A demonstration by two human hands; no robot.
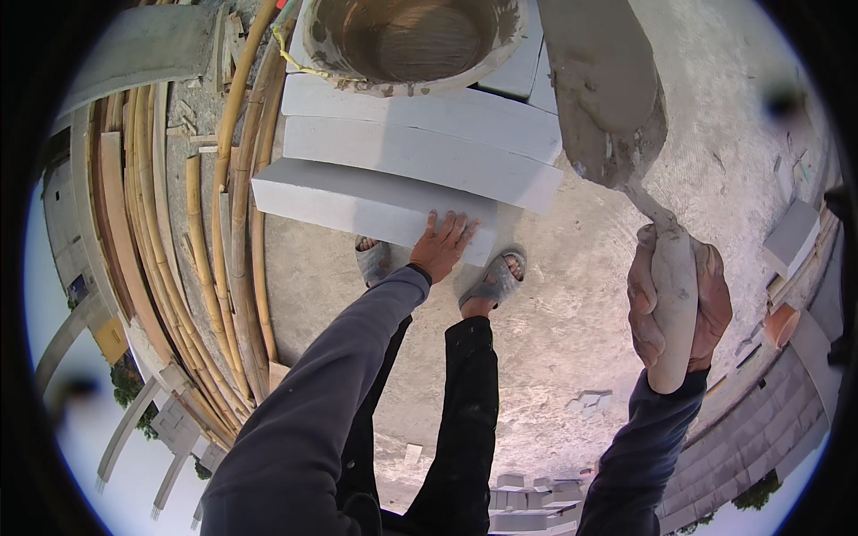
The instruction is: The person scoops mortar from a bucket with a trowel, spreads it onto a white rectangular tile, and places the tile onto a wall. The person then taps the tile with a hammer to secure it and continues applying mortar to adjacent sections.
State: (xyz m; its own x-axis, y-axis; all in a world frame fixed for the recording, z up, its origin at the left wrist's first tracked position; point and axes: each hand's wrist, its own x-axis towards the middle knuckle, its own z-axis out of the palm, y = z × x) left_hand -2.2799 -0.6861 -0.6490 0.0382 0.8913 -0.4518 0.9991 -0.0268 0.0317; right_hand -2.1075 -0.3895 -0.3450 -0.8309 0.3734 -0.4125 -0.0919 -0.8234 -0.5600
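Note:
My right hand (pixel 684 308) is wrapped round the pale handle of a trowel (pixel 617 98), held up at the right. Its broad blade points away from me and is coated with wet grey mortar. My left hand (pixel 440 246) lies with fingers stretched on the right part of a long white block (pixel 357 201). That block sits nearest me, in front of other white blocks (pixel 402 147), slightly askew to them. On the farther blocks stands a round bucket (pixel 326 76) with mortar-smeared walls and grey mortar in it; a yellow cord hangs at its left rim.
Bamboo poles (pixel 219 259) and wooden planks (pixel 116 205) lie along the left. My sandalled feet stand on dusty concrete floor (pixel 545 357) just before the blocks. At the right are a loose white block (pixel 792 237) and a reddish-brown container (pixel 782 325). More blocks (pixel 527 509) lie at the lower edge.

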